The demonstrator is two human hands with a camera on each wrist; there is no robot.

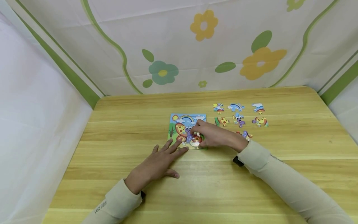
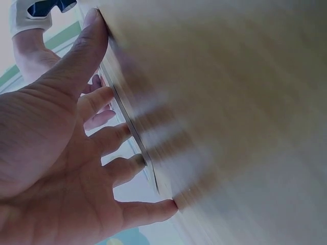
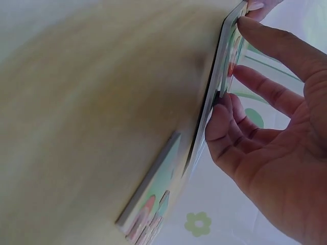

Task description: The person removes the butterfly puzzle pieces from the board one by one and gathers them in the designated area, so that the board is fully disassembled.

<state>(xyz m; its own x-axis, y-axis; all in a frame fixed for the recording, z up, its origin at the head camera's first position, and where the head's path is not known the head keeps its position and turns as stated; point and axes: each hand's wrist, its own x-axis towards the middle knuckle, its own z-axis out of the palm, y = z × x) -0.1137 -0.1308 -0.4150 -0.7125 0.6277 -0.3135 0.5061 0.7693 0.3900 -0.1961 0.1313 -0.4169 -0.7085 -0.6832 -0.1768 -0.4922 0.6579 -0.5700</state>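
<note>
A picture puzzle board (image 1: 171,133) with a butterfly scene lies flat on the table. My left hand (image 1: 157,165) has its fingers spread, with some fingertips at the board's lower left edge; in the left wrist view, the left hand's fingertips (image 2: 137,161) meet that edge. Bent over the board's right side is my right hand (image 1: 213,134). Its thumb and fingers are around a puzzle piece (image 1: 197,140) with a red wing at the lower right, pinching it at board level. The right wrist view shows the fingertips (image 3: 239,71) touching the board (image 3: 220,61); the palm side hides part of the piece's outline.
Several loose puzzle pieces lie right of the board, among them a rainbow piece (image 1: 236,107), a cloud piece (image 1: 258,108) and a purple butterfly-body piece (image 1: 239,120). Another piece (image 1: 245,134) lies near the right wrist. A flowered cloth (image 1: 184,40) hangs behind the wooden table (image 1: 126,124).
</note>
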